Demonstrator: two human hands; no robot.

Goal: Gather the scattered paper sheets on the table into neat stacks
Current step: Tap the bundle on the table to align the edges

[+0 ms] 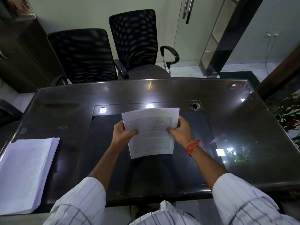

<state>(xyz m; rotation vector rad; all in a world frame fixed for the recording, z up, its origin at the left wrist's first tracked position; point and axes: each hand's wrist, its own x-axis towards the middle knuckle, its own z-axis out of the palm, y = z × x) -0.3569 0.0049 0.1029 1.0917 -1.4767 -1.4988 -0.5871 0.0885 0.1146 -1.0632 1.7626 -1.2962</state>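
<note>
Both hands, our left hand (123, 132) and right hand (180, 130), grip one sheaf of printed sheets (151, 132) by its side edges, raised over the middle of the surface (227, 127). One thick stack (24, 172) lies at the near-left corner. Two chairs (82, 56) stand beyond the far edge.

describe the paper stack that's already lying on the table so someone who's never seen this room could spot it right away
Start at the dark glossy table and go to its near left corner. The thick paper stack lies flat there, printed side up. Unlike the thin bundle of sheets gripped by the left hand and right hand mid-table, nobody touches it.
</note>
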